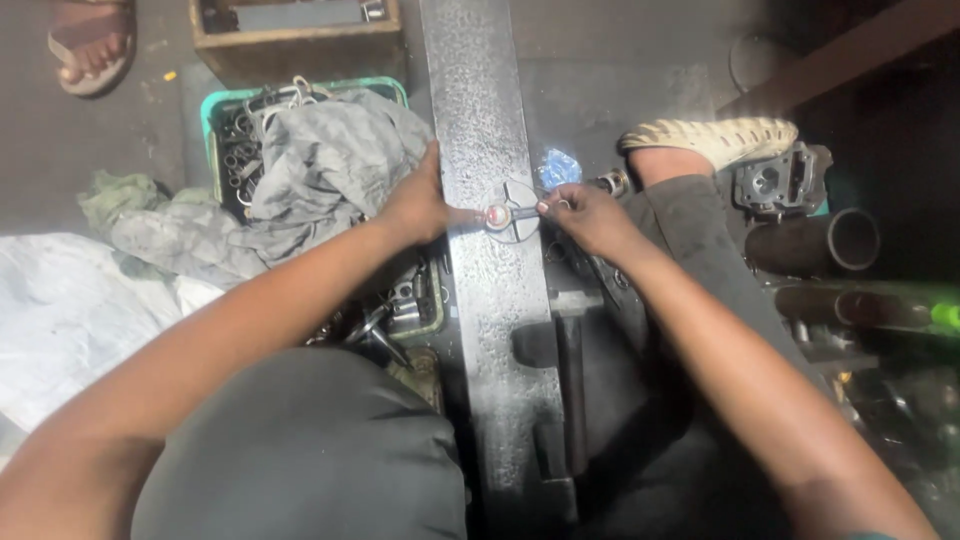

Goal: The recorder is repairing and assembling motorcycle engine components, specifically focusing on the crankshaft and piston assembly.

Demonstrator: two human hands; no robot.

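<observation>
Left hand pinching small round metal part flat on long grey steel beam; right hand gripping its right edge. Best kept centred, pressed firmly.

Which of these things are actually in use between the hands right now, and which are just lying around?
In use:
- round metal part on the steel beam
- left hand, steadying it at the beam's edge
- right hand, fingertips at the part

Lying about:
- hammer beside the beam
- grey rag over the green crate
- engine cylinder
- dark pipes
- wooden box
</observation>
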